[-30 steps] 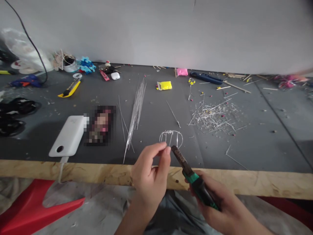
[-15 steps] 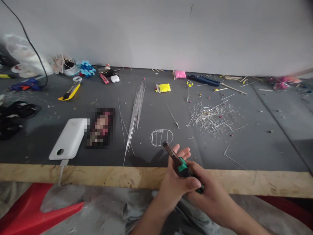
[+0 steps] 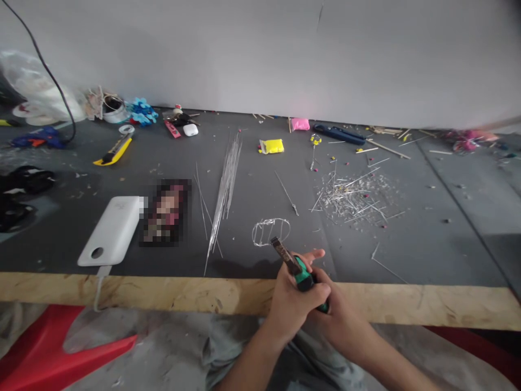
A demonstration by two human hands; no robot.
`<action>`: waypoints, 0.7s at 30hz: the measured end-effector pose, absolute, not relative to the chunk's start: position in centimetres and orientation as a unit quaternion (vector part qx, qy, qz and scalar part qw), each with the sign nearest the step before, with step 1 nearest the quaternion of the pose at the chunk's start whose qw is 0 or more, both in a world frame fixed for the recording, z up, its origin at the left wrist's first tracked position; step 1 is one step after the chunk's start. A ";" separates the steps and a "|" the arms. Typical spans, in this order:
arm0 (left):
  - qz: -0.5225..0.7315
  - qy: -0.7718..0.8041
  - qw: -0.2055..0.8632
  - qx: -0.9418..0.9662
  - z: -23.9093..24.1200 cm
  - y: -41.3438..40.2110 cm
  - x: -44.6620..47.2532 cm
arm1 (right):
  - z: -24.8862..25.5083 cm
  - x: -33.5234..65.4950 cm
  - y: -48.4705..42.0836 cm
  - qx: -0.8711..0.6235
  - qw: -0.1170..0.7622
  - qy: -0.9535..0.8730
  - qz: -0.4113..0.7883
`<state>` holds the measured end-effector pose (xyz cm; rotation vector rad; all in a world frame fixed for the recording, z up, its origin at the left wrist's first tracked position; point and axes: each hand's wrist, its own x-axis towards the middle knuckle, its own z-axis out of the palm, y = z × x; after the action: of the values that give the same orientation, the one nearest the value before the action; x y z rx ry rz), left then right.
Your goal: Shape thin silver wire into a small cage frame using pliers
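Both my hands hold a pair of green-handled pliers (image 3: 293, 267) over the table's wooden front edge. My left hand (image 3: 293, 298) wraps round the handles from the left, its thumb across them. My right hand (image 3: 340, 320) grips the handles from below and behind. The dark jaws point up and left toward a small bent wire frame (image 3: 270, 231) that lies on the dark mat just beyond them, untouched. A bundle of long straight wires (image 3: 226, 184) lies to the left of the frame.
A white power bank (image 3: 114, 230) and a blurred phone lie at the left. A pile of cut wire scraps (image 3: 354, 198) sits at the right. A yellow utility knife (image 3: 112, 152), yellow and pink packets, blue pliers (image 3: 340, 133) and clutter line the back wall. A red stool (image 3: 52, 347) is below left.
My left hand let go of the wire frame, which now lies on the mat, and moved right onto the pliers' handles. Both hands drew together.
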<state>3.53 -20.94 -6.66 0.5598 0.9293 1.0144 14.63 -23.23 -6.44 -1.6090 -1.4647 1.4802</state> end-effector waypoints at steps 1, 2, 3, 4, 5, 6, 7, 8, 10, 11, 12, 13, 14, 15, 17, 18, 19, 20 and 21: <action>0.465 0.419 0.740 0.247 -6.7 -21.0 3.6 | -6.5 14.8 -23.2 -0.588 0.240 -0.547 0.545; 0.469 0.415 0.741 0.242 -6.7 -21.0 3.7 | -6.5 14.9 -23.1 -0.581 0.235 -0.559 0.542; 0.473 0.412 0.740 0.242 -6.8 -21.1 3.8 | -6.7 15.1 -23.0 -0.572 0.236 -0.573 0.537; 0.477 0.409 0.737 0.248 -6.8 -21.1 3.9 | -6.9 15.3 -23.0 -0.561 0.243 -0.587 0.531; 0.479 0.409 0.732 0.260 -6.8 -21.0 4.0 | -7.1 15.4 -23.0 -0.549 0.250 -0.600 0.525; 0.478 0.412 0.726 0.274 -6.8 -21.0 4.0 | -7.4 15.6 -23.0 -0.540 0.258 -0.610 0.519; 0.476 0.416 0.718 0.291 -6.8 -20.9 4.1 | -7.6 15.7 -23.0 -0.534 0.263 -0.617 0.515; 0.476 0.420 0.709 0.308 -6.8 -20.7 4.1 | -7.9 15.7 -23.0 -0.532 0.268 -0.621 0.509; 0.480 0.419 0.695 0.333 -6.9 -20.5 4.2 | -8.3 15.8 -23.0 -0.530 0.276 -0.632 0.494; 0.483 0.416 0.691 0.342 -6.9 -20.4 4.3 | -8.4 15.8 -23.0 -0.529 0.279 -0.639 0.484; 0.484 0.414 0.688 0.348 -6.8 -20.4 4.4 | -8.5 15.8 -23.0 -0.525 0.285 -0.646 0.475; 0.484 0.417 0.684 0.351 -6.8 -20.4 4.4 | -8.5 15.8 -23.0 -0.520 0.290 -0.653 0.468; 0.481 0.423 0.681 0.353 -6.7 -20.4 4.6 | -8.5 15.8 -22.9 -0.517 0.293 -0.658 0.464; 0.477 0.432 0.679 0.354 -6.7 -20.4 4.7 | -8.4 15.7 -22.9 -0.516 0.294 -0.657 0.464; 0.470 0.444 0.678 0.350 -6.6 -20.5 4.8 | -8.3 15.7 -22.9 -0.524 0.291 -0.642 0.479; 0.466 0.445 0.684 0.341 -6.5 -20.5 4.8 | -8.2 15.7 -22.9 -0.530 0.289 -0.627 0.492; 0.459 0.439 0.699 0.330 -6.6 -20.5 4.7 | -8.1 15.7 -22.8 -0.538 0.289 -0.608 0.507; 0.452 0.427 0.716 0.318 -6.6 -20.5 4.5 | -7.9 15.7 -22.9 -0.545 0.290 -0.589 0.522; 0.445 0.413 0.731 0.311 -6.7 -20.4 4.1 | -7.8 15.7 -22.9 -0.552 0.290 -0.569 0.536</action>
<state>4.11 -20.43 -6.67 0.6844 0.9092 0.9804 15.71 -22.87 -7.83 -1.4713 -1.5177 1.4302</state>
